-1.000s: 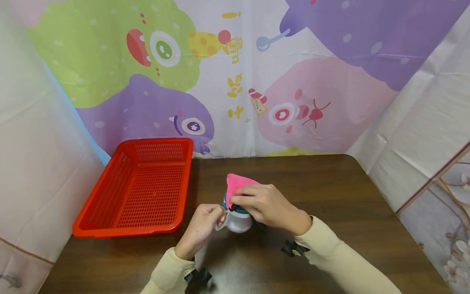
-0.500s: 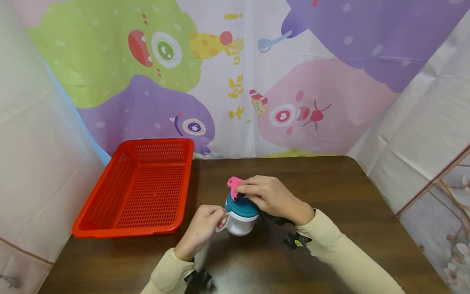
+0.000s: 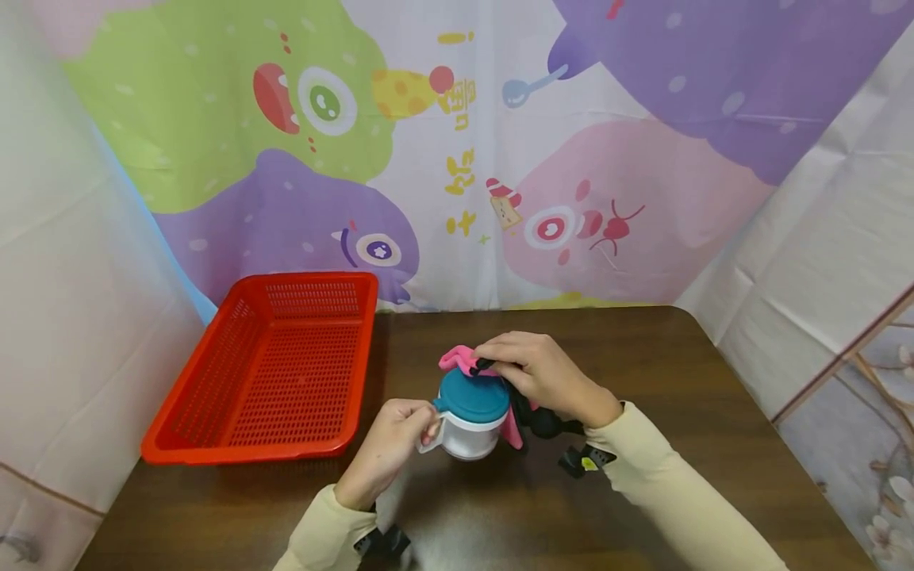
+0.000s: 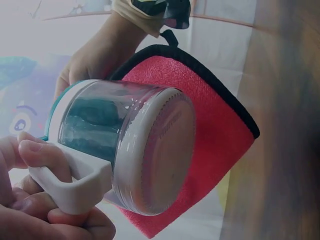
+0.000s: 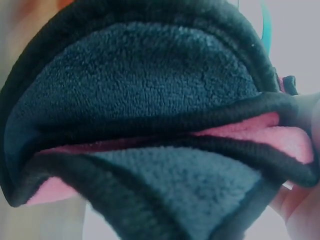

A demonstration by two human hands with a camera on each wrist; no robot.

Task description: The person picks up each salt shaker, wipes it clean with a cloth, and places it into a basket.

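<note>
In the head view my left hand [image 3: 393, 444] grips the white handle of a clear jar [image 3: 471, 438] with a teal lid [image 3: 474, 394]. The left wrist view shows the fingers curled through the handle [image 4: 75, 187] and the jar's underside [image 4: 170, 155] off the table. My right hand [image 3: 546, 373] holds a bunched cleaning cloth [image 3: 457, 358], pink on one face and dark grey on the other, with black edging. The cloth hangs behind and along the right side of the jar. Up close in the right wrist view, folds of the cloth [image 5: 140, 80] hide most of the right hand.
A red plastic basket [image 3: 364, 349] with slotted walls stands at the left of the dark wooden table [image 3: 614, 349]. Behind the table hangs a cartoon-print curtain [image 3: 457, 270]. Pale fabric walls [image 3: 778, 262] rise at both sides.
My right hand has moved the cloth off the lid toward the jar's far right side, baring the teal lid. The left hand keeps its hold on the handle.
</note>
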